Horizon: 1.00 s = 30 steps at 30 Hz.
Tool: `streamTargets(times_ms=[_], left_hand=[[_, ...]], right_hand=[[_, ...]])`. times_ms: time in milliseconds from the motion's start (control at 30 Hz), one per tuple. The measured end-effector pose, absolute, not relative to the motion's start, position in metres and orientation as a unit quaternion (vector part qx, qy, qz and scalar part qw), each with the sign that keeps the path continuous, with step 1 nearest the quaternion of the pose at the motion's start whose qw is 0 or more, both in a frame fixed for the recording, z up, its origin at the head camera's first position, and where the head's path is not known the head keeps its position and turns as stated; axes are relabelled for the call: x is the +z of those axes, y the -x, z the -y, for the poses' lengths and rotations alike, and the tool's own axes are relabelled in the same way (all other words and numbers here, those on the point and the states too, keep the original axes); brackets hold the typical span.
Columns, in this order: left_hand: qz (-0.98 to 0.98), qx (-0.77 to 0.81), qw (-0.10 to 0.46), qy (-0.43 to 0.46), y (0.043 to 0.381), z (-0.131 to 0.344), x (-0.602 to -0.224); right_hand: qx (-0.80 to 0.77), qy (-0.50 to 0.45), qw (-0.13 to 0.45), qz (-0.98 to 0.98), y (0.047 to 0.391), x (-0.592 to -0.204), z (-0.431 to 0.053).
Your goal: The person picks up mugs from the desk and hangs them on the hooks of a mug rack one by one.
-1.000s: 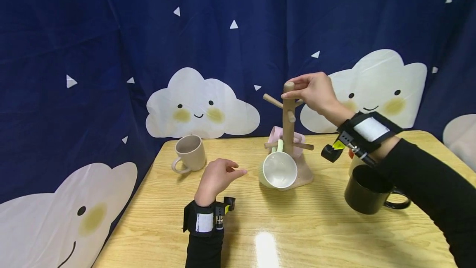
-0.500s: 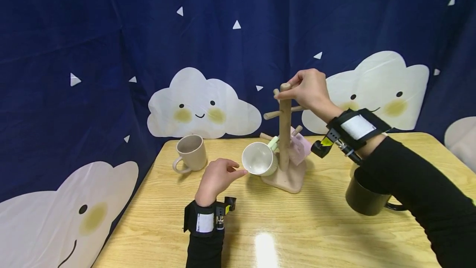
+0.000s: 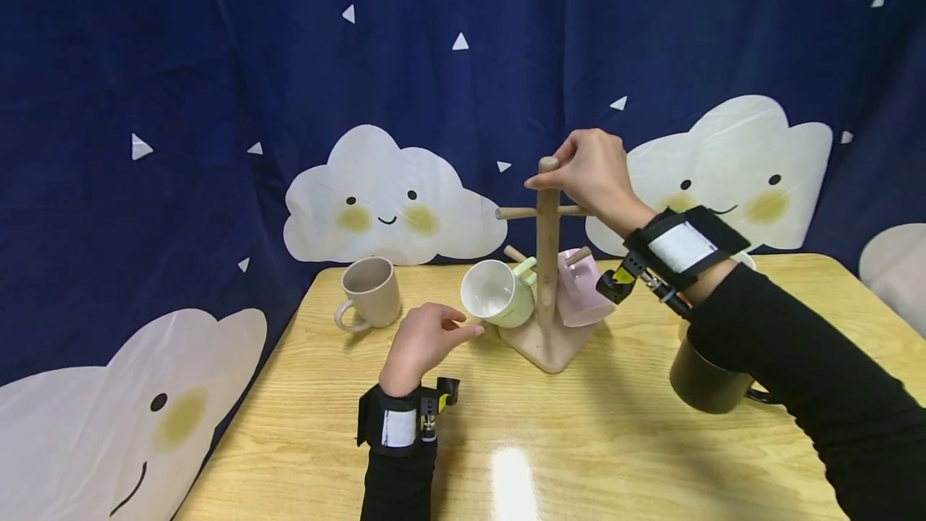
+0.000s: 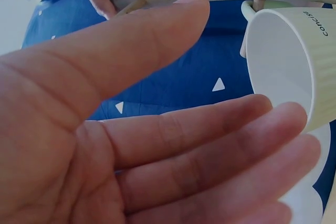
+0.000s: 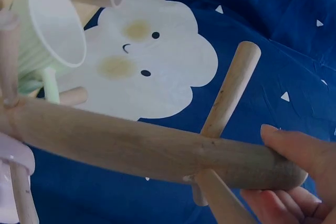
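Note:
My right hand [image 3: 593, 171] pinches the top of a wooden mug tree [image 3: 547, 264] between thumb and fingers; the right wrist view shows this grip on the post [image 5: 131, 142]. A pale green mug [image 3: 499, 293] hangs by its handle from a lower peg on the left, its mouth facing left. On the right side a pink mug [image 3: 581, 288] hangs tilted from another low peg. My left hand [image 3: 427, 336] hovers over the table with relaxed fingers, holding nothing. In the left wrist view its fingertips [image 4: 291, 116] overlap the green mug's rim.
A taupe mug [image 3: 371, 292] stands upright at the table's back left. Partly behind my right sleeve is a black mug [image 3: 709, 376], with another light-coloured thing mostly hidden behind it. A dark blue curtain with clouds [image 3: 391, 199] hangs behind the wooden table [image 3: 311, 441].
The mug tree has turned under my right hand: the green mug swung from the front to the left, the pink mug from behind to the right. My left hand has stayed put.

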<state>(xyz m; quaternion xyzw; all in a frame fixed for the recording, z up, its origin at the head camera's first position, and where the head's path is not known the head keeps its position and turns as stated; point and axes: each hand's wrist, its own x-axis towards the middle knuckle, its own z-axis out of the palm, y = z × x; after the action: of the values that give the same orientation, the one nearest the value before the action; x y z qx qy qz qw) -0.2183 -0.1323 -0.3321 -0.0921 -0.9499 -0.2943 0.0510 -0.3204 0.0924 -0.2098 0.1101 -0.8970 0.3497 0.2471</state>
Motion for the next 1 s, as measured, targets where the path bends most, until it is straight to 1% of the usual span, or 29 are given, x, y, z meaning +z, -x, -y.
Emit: streamTargets(times_ms=[233,300,433,500,600,700,867,1000], left_hand=[[0.95,-0.3,0.039,0.084,0.216,0.13,-0.332],[0.949,-0.3,0.035,0.085,0.216,0.129,-0.334],[0.949,-0.299,0.034,0.088,0.216,0.128,-0.335],[0.949,-0.3,0.035,0.089,0.216,0.127,-0.335],[0.949,-0.297,0.038,0.095,0.217,0.126,-0.335],[0.95,-0.296,0.037,0.096,0.217,0.124,-0.335],[0.952,-0.29,0.032,0.094,0.22,0.123,-0.334],[0.956,-0.28,0.024,0.088,0.222,0.124,-0.335]], right_hand=[[0.357,-0.124,0.209,0.902,0.312,-0.212,-0.098],[0.379,-0.132,0.23,0.887,0.305,-0.216,-0.104],[0.445,-0.129,0.298,0.835,0.282,-0.23,-0.125],[0.49,-0.107,0.309,0.808,0.267,-0.241,-0.138],[0.541,-0.058,0.287,0.788,0.247,-0.264,-0.164],[0.559,-0.019,0.246,0.791,0.235,-0.294,-0.195],[0.529,0.02,0.189,0.827,0.244,-0.343,-0.241],[0.488,0.008,0.142,0.861,0.246,-0.351,-0.259]])
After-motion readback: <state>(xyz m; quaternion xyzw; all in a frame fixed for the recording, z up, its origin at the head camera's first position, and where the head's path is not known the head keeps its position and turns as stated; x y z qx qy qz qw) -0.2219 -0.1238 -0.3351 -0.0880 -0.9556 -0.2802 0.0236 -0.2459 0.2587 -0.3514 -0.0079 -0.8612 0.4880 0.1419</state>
